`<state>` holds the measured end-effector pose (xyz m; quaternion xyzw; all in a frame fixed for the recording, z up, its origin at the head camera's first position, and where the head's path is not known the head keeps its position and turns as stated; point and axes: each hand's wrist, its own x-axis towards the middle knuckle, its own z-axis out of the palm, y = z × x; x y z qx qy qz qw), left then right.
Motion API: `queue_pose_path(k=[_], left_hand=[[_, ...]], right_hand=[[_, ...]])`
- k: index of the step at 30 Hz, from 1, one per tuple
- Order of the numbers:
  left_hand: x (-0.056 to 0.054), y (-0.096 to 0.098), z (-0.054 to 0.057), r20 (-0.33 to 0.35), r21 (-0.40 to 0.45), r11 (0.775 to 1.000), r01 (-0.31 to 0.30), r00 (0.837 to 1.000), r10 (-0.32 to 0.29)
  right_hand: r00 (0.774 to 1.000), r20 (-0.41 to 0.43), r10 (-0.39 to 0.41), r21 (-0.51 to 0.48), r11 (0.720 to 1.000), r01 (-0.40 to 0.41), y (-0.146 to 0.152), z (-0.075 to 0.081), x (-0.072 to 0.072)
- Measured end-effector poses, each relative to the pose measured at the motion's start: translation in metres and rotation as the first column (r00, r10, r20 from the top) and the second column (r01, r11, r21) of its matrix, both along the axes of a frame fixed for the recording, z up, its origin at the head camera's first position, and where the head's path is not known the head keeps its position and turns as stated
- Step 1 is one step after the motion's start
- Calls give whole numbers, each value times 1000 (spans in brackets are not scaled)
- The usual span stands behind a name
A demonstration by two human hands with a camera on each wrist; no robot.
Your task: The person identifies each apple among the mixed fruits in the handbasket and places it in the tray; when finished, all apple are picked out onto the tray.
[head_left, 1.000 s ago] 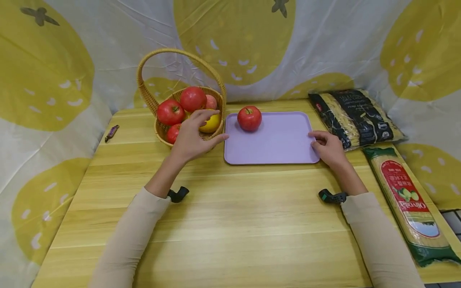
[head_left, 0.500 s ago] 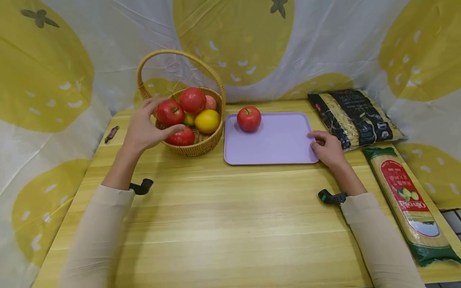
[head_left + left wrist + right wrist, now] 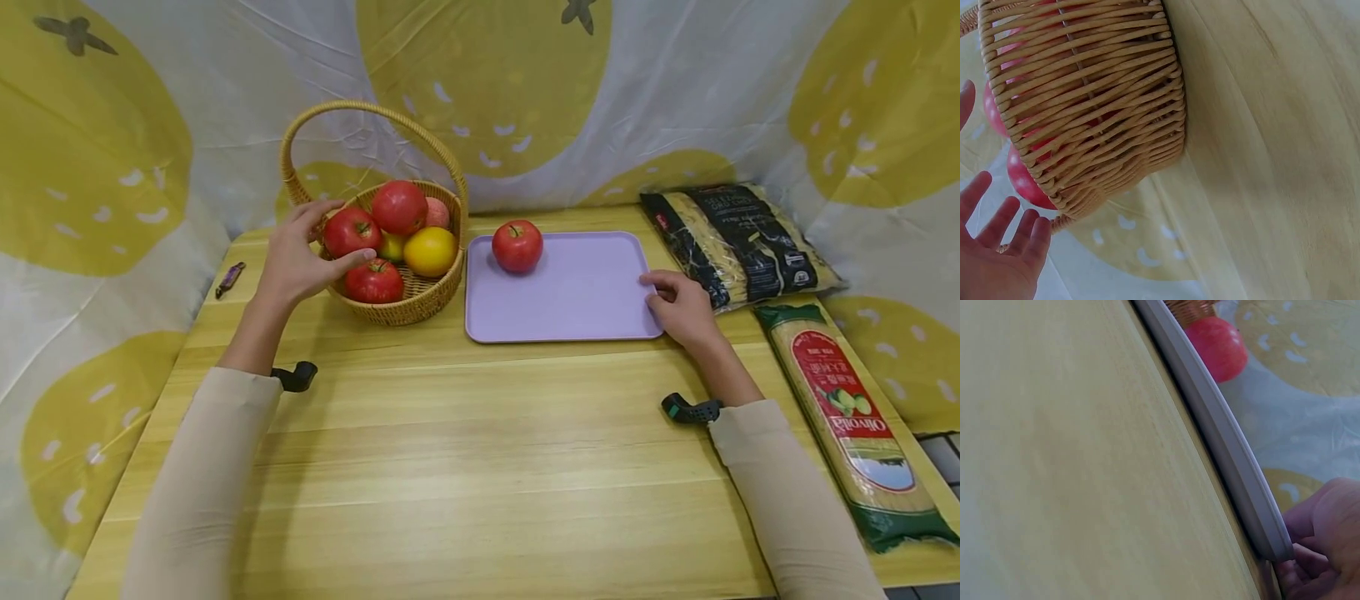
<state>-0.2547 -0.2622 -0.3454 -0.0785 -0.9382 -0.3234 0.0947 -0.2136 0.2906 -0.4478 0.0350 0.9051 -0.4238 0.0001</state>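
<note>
At the left side of a wicker basket (image 3: 405, 312), my left hand (image 3: 291, 257) spreads its thumb and fingers about a red apple (image 3: 351, 232). In the left wrist view the fingers (image 3: 997, 228) look apart from the fruit. Two more red apples, a yellow lemon (image 3: 431, 252), a pinkish round fruit and a partly hidden yellow-green one fill the basket. My right hand (image 3: 684, 307) pinches the right edge of a light purple tray (image 3: 577, 292). One red apple (image 3: 517, 246) sits at the tray's back left.
A black-and-yellow pasta bag (image 3: 742, 246) lies behind the right hand, and a long Olivoilà pasta pack (image 3: 855, 417) along the right table edge. A small wrapped candy (image 3: 230, 280) is at the left. The basket's tall handle (image 3: 360, 106) arches over the fruit.
My left hand has moved left from over the basket's middle to its left side, uncovering the lemon and the front apple. The right hand stays at the tray's edge.
</note>
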Motion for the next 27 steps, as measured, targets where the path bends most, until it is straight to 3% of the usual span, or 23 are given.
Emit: queue_pose_path(k=[14, 27], left_hand=[[-11, 8, 3, 55, -79, 997, 25, 998, -20], [-18, 18, -6, 36, -162, 985, -65, 997, 71]], right_hand=[[1000, -6, 5, 3, 1000, -5, 0, 1, 0], [1000, 7, -3, -3, 1000, 3, 2, -3, -3]])
